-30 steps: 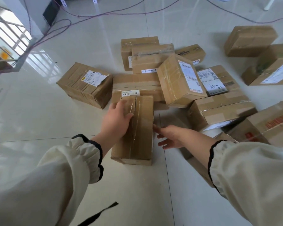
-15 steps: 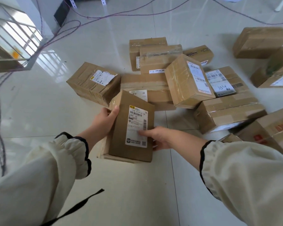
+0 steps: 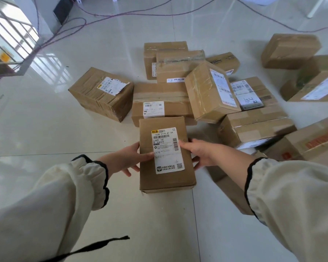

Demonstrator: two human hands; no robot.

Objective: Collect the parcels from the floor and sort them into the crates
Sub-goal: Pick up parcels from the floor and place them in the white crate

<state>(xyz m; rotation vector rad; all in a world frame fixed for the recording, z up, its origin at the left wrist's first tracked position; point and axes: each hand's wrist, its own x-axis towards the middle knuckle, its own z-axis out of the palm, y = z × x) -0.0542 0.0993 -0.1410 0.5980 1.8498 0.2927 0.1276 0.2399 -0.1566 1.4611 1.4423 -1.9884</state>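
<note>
So, held box: a brown cardboard box sits in the middle of the view, long side running toward 12 o'clock, gripped on both sides.
Label on it: a white sticker faces up, with bar codes and "C179" printed on it.
Left hand: the left hand holds the box on its 9 o'clock side, thumb on top by the sticker, fingers spread down the side.
Right hand: the right hand holds the box on its 3 o'clock side, thumb on top, fingers curled under the edge.
Sleeves: both arms wear cream sleeves with a dark band at the wrist.
Floor: shiny pale tiles; I cannot tell if the held box touches them.
Pile: more brown boxes lie close together at 12 to 2 o'clock of the held box.
Tilted box: one box in the pile leans on its neighbours, white label on its side.
Lone box: a crinkly box lies at 11 o'clock, just beside the pile.
Written label: one sticker at 2 o'clock has "134" written by hand.
Far boxes: a few boxes lie well apart at 2 o'clock.
Wires: purple wires run over the floor at 12 o'clock.
Crates: not in view.
</note>
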